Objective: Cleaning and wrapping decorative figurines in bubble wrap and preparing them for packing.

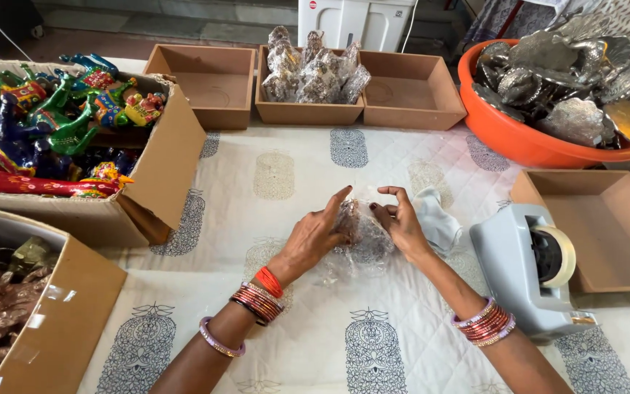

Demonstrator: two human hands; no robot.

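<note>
Resting at frame centre, a film-wrapped figurine (362, 235) is gripped by left hand (315, 237) and right hand (402, 222), fingers pinching the wrap taut; tape dispenser (530, 266) sits lower right.

bare forearms, left wrist (257, 303) w/ red, copper, lilac bangles, right wrist (484, 322) pink-gold bangles

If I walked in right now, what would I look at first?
Probably the cardboard box at the far left, packed with brightly painted animal figurines, and the orange tub of silvery metal figures at the top right. In the middle of the patterned tablecloth, the left hand and right hand press on a small figure wrapped in clear plastic, with a grey tape dispenser just to the right.
</note>
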